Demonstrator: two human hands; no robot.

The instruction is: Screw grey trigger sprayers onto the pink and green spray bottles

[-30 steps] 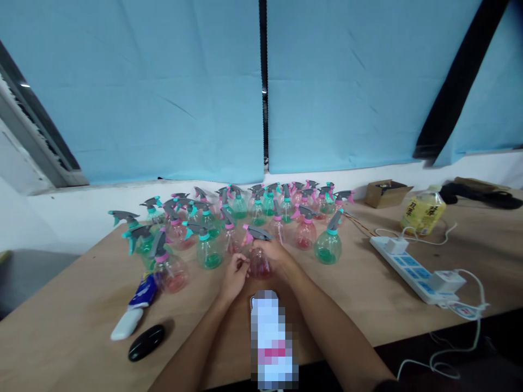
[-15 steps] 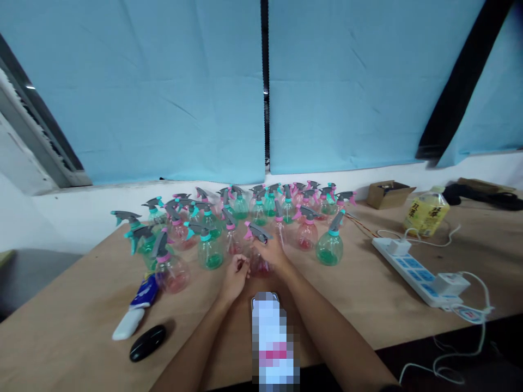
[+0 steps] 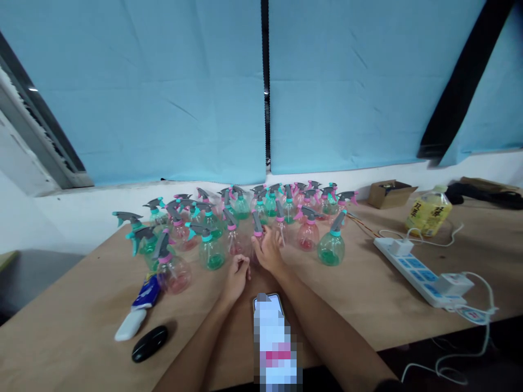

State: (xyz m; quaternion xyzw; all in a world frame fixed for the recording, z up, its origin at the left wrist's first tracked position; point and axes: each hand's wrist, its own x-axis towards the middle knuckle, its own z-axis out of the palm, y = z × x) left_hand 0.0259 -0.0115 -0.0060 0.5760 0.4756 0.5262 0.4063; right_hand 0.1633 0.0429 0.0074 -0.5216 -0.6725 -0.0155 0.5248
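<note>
A pink-collared spray bottle (image 3: 257, 231) with a grey trigger head stands upright in the front middle of the group. My right hand (image 3: 269, 251) is against its near right side, thumb on the body and fingers bent around toward the collar; much of the bottle is hidden behind it. My left hand (image 3: 236, 277) rests on the table just left of it, fingers curled in loosely, with nothing visible in them. Left of my hands is a green spray bottle (image 3: 212, 256), and another green bottle (image 3: 331, 250) stands to the right. Pink and green liquid lies low in them.
Behind stand several more spray bottles. A lit phone (image 3: 273, 337) lies before me. At left are a blue packet (image 3: 147, 292), a white object (image 3: 130, 325) and a black case (image 3: 150, 344). A power strip (image 3: 417, 272), yellow-labelled bottle (image 3: 429, 212) and cardboard box (image 3: 390, 195) occupy the right.
My right hand has come down from the trigger head to the bottle's side. The bottle's head has turned, its nozzle no longer pointing left. My left hand stays nearly still.
</note>
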